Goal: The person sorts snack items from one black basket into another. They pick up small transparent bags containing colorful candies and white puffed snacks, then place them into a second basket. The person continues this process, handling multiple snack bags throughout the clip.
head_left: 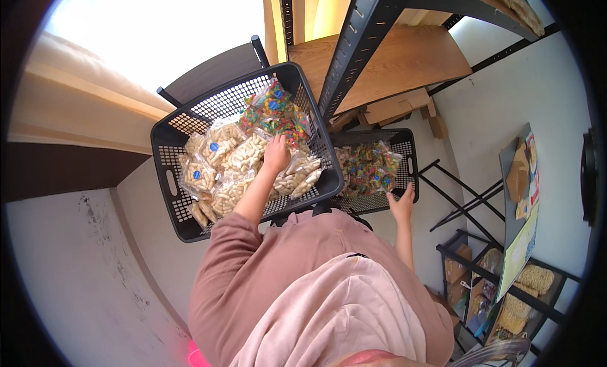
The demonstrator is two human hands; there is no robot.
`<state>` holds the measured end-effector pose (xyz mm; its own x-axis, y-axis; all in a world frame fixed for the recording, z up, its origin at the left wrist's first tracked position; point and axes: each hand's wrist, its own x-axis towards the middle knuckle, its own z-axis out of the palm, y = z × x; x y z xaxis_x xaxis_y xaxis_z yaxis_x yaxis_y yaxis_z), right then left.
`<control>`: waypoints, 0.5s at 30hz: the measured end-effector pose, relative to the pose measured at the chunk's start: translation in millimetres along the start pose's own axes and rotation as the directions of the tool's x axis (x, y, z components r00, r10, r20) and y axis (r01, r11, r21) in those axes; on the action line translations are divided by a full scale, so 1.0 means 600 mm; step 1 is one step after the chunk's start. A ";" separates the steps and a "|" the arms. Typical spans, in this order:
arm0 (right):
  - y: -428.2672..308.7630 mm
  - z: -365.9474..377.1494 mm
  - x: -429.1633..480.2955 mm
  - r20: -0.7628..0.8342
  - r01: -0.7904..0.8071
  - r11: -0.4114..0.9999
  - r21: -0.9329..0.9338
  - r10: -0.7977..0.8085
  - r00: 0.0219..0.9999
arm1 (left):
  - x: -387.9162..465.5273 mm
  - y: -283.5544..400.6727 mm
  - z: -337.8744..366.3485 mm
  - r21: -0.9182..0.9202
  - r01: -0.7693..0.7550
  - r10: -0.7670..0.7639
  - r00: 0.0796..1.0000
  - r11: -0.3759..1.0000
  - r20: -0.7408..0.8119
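Note:
My left hand (277, 154) reaches into a black perforated plastic basket (171, 182) in front of me. Its fingertips meet the bags, and whether they pinch one is hidden. Clear bags of cream-coloured, finger-shaped snacks (245, 153) fill most of this basket. Toward its far right corner lie clear bags of multicoloured snacks (279, 112), some with round blue stickers. Lower down and to the right, a second black basket (409, 166) holds more multicoloured bags (372, 170). My right hand (402, 205), fingers spread and holding nothing, is at that basket's near right corner.
A dark chair back (216, 73) rises behind the upper basket. The black slotted metal post (353, 49) of a wooden shelf (403, 59) stands close beyond it. Cardboard (397, 107) lies under the shelf. At right are black folding legs (467, 196) and a rack with packaged goods (517, 300).

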<state>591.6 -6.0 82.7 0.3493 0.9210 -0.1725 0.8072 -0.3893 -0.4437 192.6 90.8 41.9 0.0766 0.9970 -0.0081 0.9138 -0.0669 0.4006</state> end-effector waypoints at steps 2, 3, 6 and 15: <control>-0.015 0.007 -0.029 0.063 0.050 0.998 0.023 -0.051 0.997 | 0.022 -0.038 0.034 0.203 -0.061 0.019 0.979 0.977 0.201; -0.017 0.010 -0.044 0.090 0.065 0.997 0.037 -0.068 0.994 | 0.026 -0.049 0.046 0.301 -0.089 0.022 0.975 0.949 0.221; -0.024 0.009 -0.089 0.097 0.055 0.997 0.050 -0.060 0.993 | 0.047 -0.079 0.067 0.484 -0.180 -0.015 0.929 0.856 0.371; -0.036 0.011 -0.181 0.101 -0.046 0.998 0.040 0.041 0.994 | 0.056 -0.112 0.062 0.578 -0.316 0.148 0.936 0.752 0.320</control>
<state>533.4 -97.5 105.3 0.3328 0.9010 -0.2783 0.7705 -0.4300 -0.4705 148.5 127.6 -19.3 0.3344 0.9111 -0.2412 0.8938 -0.3877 -0.2255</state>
